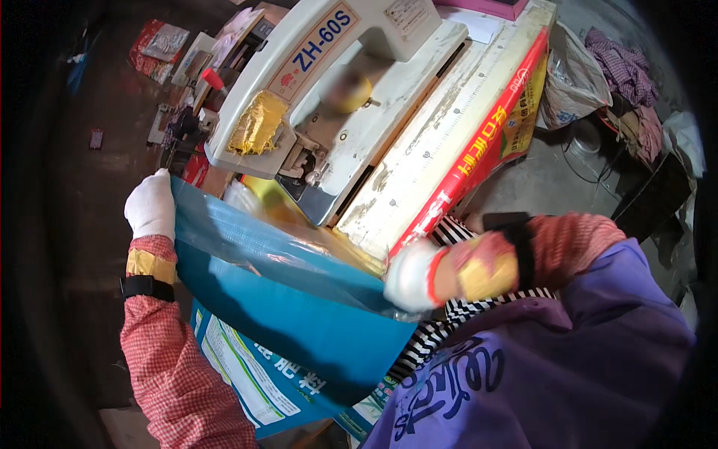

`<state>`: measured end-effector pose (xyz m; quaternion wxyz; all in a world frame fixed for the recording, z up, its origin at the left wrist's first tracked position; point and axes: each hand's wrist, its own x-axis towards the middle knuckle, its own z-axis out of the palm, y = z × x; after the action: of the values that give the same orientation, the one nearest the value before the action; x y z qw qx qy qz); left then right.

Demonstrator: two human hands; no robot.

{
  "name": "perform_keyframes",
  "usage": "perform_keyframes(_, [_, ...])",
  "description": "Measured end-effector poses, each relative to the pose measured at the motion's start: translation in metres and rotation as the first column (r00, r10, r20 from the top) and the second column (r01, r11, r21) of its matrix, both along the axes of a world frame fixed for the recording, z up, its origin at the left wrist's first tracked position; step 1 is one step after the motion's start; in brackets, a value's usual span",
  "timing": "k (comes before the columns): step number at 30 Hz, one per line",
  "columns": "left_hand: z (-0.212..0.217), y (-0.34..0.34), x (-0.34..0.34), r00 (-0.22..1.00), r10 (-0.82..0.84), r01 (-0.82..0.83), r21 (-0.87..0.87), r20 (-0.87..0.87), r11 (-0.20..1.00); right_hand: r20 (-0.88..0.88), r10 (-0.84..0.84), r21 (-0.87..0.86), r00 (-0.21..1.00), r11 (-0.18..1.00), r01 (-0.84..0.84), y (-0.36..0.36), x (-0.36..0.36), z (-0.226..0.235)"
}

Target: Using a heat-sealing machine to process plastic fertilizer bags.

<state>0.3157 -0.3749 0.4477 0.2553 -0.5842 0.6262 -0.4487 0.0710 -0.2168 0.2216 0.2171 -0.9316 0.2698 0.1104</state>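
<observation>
- In the head view, the white-gloved left hand (pixel 149 208) grasped the upper left corner of the blue bag (pixel 277 314), its fingers closed on the edge.
- The white-gloved right hand (pixel 411 278) was at the other end of the bag's upper edge; its fingers were blurred, so whether they gripped or merely touched could not be told.
- The bag stretched between the two sets of fingers, its upper edge slanting from the left ones toward the right ones and its plain blue side sagging below both.
- Nearer the person than the fingers, a printed blue panel (pixel 247 374) with white and green areas showed beneath the bag.
- Ahead of the fingers and between them stood a pale arched machine (pixel 314 67), a gold patch (pixel 258 123) on its head.
- Ahead of the right fingers, a red strip (pixel 479 153) edged the worn white surface (pixel 419 142).
- Well beyond the right fingers lay checked cloth (pixel 617 67).
</observation>
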Motion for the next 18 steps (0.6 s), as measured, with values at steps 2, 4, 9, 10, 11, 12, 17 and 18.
perform_keyframes(2, [-0.001, 0.001, 0.0, 1.0, 0.017, -0.017, 0.003, -0.008, 1.0, -0.056, -0.216, 0.064, 0.975, 0.973, 0.22, -0.016, -0.028, 0.009])
perform_keyframes(4, [-0.004, 0.001, -0.002, 1.0, 0.009, -0.009, 0.003, -0.013, 1.0, -0.016, -0.312, 0.073, 0.95, 0.947, 0.312, -0.026, -0.037, 0.008])
perform_keyframes(9, [-0.012, 0.0, -0.011, 1.0, 0.017, -0.017, 0.024, 0.004, 1.0, 0.628, -0.538, 0.225, 0.562, 0.817, 0.531, -0.043, -0.006, 0.003])
perform_keyframes(10, [-0.012, 0.0, -0.011, 1.0, 0.02, -0.021, 0.035, 0.005, 0.999, 0.543, -0.577, 0.385, 0.61, 0.817, 0.429, -0.047, 0.001, 0.005])
perform_keyframes(11, [-0.012, 0.0, -0.011, 1.0, 0.008, -0.009, 0.038, 0.021, 0.999, 0.434, -0.617, 0.492, 0.656, 0.773, 0.401, -0.048, 0.006, 0.008])
perform_keyframes(12, [-0.011, 0.0, -0.01, 0.999, -0.027, 0.026, 0.027, 0.044, 0.999, 0.412, -0.629, 0.637, 0.658, 0.716, 0.286, -0.046, 0.01, 0.011])
perform_keyframes(17, [-0.009, 0.003, -0.006, 0.999, -0.035, 0.035, 0.021, 0.04, 0.999, 0.596, -0.75, 0.715, 0.287, 0.659, 0.236, -0.026, 0.023, 0.005])
perform_keyframes(18, [-0.01, 0.003, -0.006, 0.998, -0.058, 0.057, 0.014, 0.038, 0.998, 0.588, -0.74, 0.71, 0.328, 0.666, 0.23, -0.027, 0.028, -0.001])
